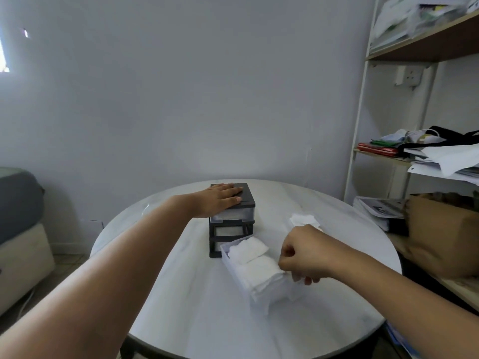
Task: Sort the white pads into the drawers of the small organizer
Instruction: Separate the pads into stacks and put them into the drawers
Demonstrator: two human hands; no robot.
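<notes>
Left hand [222, 199]: my palm, spread flat on the organizer [232, 218]
Right hand [302, 255]: my fingers curled, pinching white pads [259, 270] in the pulled-out drawer [225, 251]

Your right hand [305, 255] hides drawer [248, 278] front corner; fingertip grip unclear. Loose pads [303, 219] behind knuckles partly covered. Shelf papers [425, 19] blurred.
</notes>
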